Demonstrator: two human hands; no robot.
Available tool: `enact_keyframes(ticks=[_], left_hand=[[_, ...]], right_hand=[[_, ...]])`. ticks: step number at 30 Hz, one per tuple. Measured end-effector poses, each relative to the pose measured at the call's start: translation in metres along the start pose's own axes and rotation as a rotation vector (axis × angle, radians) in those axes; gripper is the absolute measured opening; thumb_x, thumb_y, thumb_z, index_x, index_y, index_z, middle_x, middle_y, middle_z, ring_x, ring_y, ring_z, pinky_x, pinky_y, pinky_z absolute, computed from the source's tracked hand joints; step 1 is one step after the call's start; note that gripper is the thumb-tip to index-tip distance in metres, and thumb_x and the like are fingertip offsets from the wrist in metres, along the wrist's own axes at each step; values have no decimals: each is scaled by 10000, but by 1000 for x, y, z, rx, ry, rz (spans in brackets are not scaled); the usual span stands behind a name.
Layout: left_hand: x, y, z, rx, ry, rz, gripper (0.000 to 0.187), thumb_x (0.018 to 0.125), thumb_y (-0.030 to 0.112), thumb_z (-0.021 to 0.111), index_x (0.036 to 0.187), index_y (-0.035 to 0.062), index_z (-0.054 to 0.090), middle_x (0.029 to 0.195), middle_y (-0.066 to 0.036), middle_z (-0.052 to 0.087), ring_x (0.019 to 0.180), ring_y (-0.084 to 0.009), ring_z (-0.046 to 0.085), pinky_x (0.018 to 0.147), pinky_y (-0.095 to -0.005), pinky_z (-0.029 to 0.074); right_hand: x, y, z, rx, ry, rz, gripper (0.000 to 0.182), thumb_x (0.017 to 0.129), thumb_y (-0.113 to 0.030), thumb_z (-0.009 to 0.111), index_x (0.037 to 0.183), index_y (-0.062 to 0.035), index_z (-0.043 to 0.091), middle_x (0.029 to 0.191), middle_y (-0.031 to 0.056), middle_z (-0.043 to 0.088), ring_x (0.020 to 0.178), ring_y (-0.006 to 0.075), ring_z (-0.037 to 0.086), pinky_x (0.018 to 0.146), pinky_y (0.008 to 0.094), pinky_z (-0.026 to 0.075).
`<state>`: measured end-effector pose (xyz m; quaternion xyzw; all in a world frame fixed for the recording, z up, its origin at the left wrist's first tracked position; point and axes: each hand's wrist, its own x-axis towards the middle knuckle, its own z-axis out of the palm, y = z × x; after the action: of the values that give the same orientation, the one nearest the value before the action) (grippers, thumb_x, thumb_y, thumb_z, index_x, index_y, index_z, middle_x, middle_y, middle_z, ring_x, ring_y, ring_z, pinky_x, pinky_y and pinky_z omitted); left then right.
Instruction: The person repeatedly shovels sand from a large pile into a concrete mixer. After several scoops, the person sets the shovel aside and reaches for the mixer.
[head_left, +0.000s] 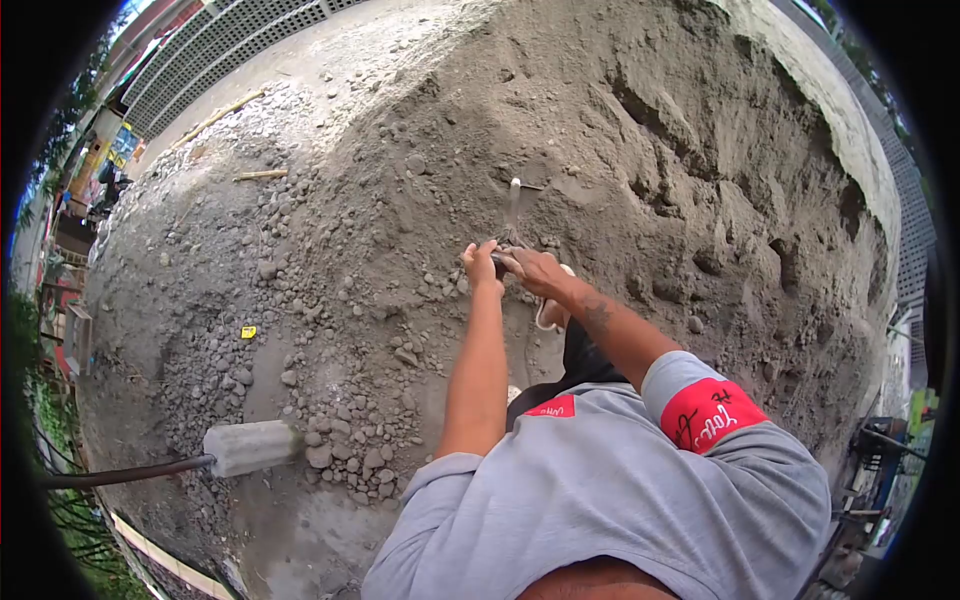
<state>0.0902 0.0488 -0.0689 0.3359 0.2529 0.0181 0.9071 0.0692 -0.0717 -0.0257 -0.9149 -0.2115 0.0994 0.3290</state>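
Clasping dark object (499, 264): left grip (482, 264), right grip (535, 270) closed

Two hands showed: one left hand (482, 268) and one right hand (537, 273) — with what looked like one dark object (500, 266) between them, blurred. Around them were two red patches, one on the sleeve (712, 415) and one on the chest (552, 407); one yellow scrap (248, 332); one grey block (250, 448); one dark rod (130, 474) — and more stones (319, 457) than could be counted.
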Motion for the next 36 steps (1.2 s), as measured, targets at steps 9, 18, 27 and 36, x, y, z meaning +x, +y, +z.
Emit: enact_keyframes(ticks=[9,18,27,36], left_hand=[[-43,-121,-134,6,160,-204,176,719,120,584,828,37,473,738,-67,500,690,-193,532,580,-322,467],[-135,-128,-92,-32,94,-221,100,728,94,575,810,56,534,789,-72,555,767,-197,556,715,-352,436],[-60,95,-90,148,414,136,150,689,92,646,755,46,519,637,-52,528,547,-163,518,486,-282,421],[4,185,-186,455,811,-126,149,724,45,574,843,22,487,615,-54,474,512,-156,479,436,-290,413]], right_hand=[[-98,51,93,-84,-338,159,452,875,-404,398,1247,-148,402,1223,157,447,1070,347,471,875,458,362],[-199,62,44,155,-149,163,523,892,-424,367,1270,-61,365,1285,192,390,1195,326,368,973,394,308],[-161,105,5,420,-71,485,611,864,-490,391,1260,-25,370,1222,194,465,1123,296,462,944,348,341],[115,182,111,562,-310,763,770,742,-586,528,1154,63,481,1144,229,509,1089,321,475,919,378,364]])
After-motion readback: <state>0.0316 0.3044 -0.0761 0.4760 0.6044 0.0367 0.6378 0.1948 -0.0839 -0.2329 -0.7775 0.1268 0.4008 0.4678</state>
